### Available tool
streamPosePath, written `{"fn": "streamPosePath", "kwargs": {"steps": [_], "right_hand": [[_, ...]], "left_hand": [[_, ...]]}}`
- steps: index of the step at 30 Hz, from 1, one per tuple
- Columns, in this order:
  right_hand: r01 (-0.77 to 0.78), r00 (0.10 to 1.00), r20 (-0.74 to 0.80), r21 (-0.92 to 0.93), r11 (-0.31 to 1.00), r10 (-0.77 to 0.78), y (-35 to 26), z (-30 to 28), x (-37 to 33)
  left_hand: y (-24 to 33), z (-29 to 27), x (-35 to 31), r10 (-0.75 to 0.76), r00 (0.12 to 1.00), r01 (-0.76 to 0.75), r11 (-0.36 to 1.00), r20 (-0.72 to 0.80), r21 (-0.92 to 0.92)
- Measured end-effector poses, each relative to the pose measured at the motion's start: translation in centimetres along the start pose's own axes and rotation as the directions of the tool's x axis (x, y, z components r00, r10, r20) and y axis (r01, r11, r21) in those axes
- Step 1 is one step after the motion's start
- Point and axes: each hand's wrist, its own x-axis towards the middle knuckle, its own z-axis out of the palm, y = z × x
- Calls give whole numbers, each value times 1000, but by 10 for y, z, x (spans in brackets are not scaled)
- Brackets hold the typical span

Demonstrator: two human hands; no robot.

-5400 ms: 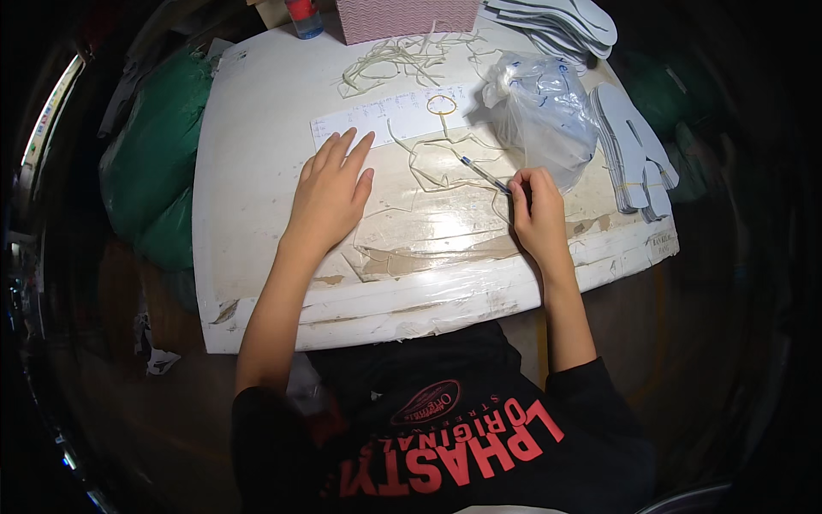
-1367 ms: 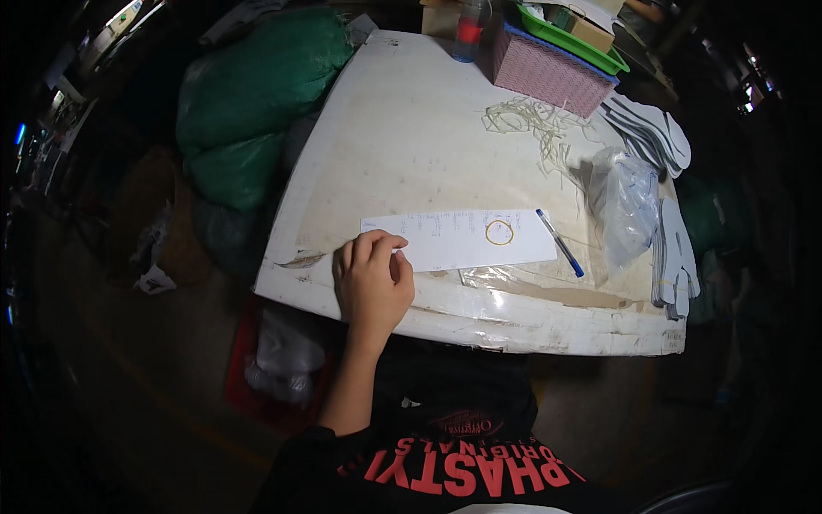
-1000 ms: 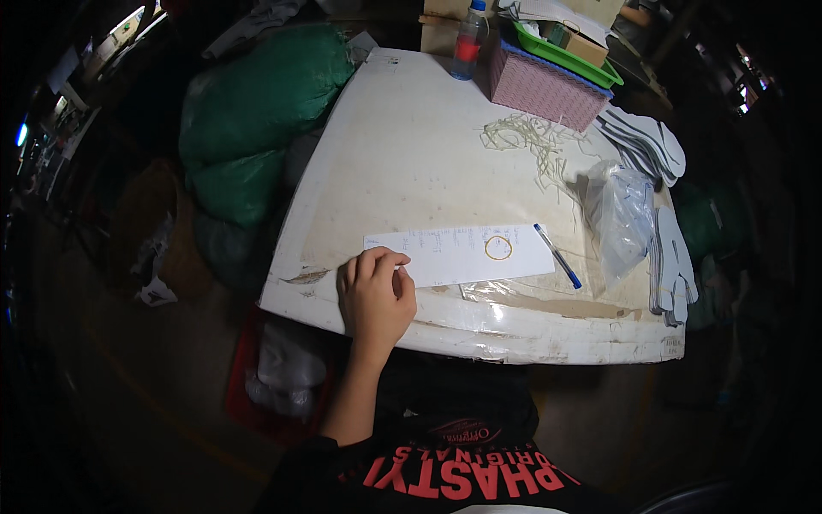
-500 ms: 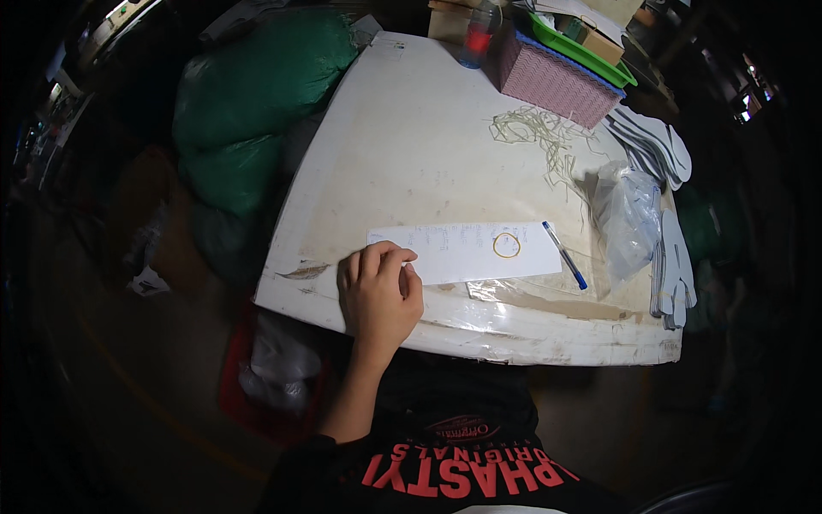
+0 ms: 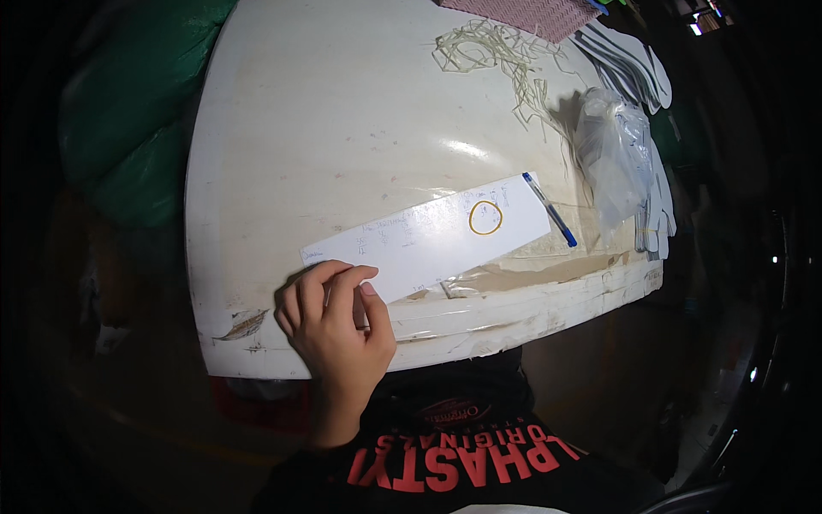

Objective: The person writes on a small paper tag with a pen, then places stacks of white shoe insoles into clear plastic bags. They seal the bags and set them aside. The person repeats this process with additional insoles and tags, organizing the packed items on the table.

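My left hand (image 5: 338, 321) rests palm down at the near left edge of the table, its bent fingers lying on and beside the left end of a long white paper strip (image 5: 411, 261). Its thumb and fingers are apart and I see nothing held between them. Handwriting covers parts of the strip. A yellow rubber band (image 5: 485, 218) lies in a ring on the strip's right part. Across its right end sits a blue pen (image 5: 550, 210), slanting. My right hand is out of view.
Pale loose strings (image 5: 488, 51) lie tangled at the back of the white table (image 5: 300, 128). On the right are a clear plastic bag (image 5: 608, 150) and stacks of grey-white sole-shaped pieces (image 5: 629, 64). A pink woven basket (image 5: 531, 13) stands behind; a green sack (image 5: 128, 120) is at left.
The view has dipped and turned, so the table and everything on it look larger and tilted. My left hand stays at the strip's left end; rubber band and pen keep their places.
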Motion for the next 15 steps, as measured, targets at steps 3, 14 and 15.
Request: {"fn": "streamPosePath", "kwargs": {"steps": [3,14,15], "right_hand": [[-185,972,133,-87,979,196,60,16,-22],[244,837,547,-327,913,-27,-20,-142,-26],[485,693,623,-33,874,-362,-49,-153,-25]], "left_hand": [[0,0,1,-13,1000,13,1000,12,-28],[-5,7,-11,91,984,-118,976,-150,-185],[-2,5,-11,111,977,-155,955,-180,-253]]}}
